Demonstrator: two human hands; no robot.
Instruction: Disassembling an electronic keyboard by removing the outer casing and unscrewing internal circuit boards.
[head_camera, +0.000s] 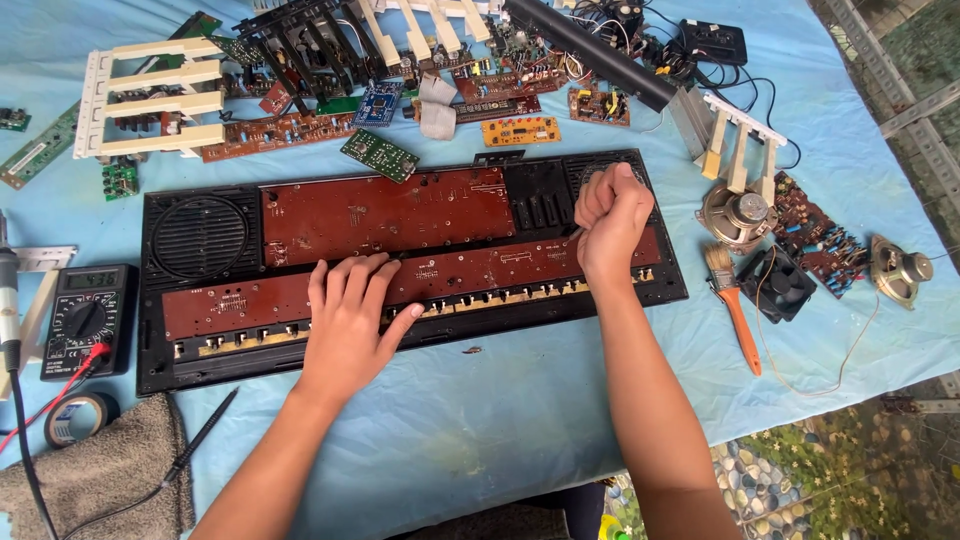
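Big black keyboard case (400, 255) lying open in the middle of the table (500, 430), brown boards inside. Left hand (352, 315) flat on the lower board, fingers spread. Right hand (610, 220) curled tight in a fist (whatever is inside stays hidden). Orange brush (735, 310) near the right edge. Black meter (88, 320) by the left edge.

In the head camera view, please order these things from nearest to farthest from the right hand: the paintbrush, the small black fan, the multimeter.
From the right hand:
1. Paintbrush, just to its right on the blue cloth.
2. Small black fan, right of the brush.
3. Multimeter, far away at the table's left side.
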